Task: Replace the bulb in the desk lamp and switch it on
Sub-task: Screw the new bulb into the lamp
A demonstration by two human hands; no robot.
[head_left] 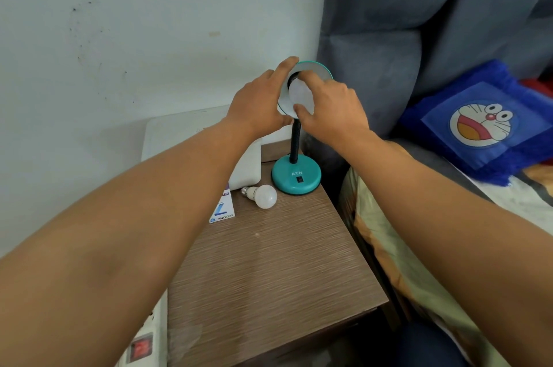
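A teal desk lamp stands on its round base [296,176] at the back of a wooden bedside table [269,271], with a black flexible neck [295,139]. Its shade [317,70] is tilted toward me. My left hand [258,104] grips the shade's left rim. My right hand [332,110] holds a white bulb [299,94] that sits at the black socket inside the shade. A second white bulb [261,195] lies on its side on the table, left of the base. A black switch [299,179] shows on the base's front.
A bulb box [222,211] lies beside the loose bulb. A white appliance [185,130] stands at the back left. A power strip with a red switch [140,348] sits low left. A bed with a blue cartoon pillow [481,124] is on the right.
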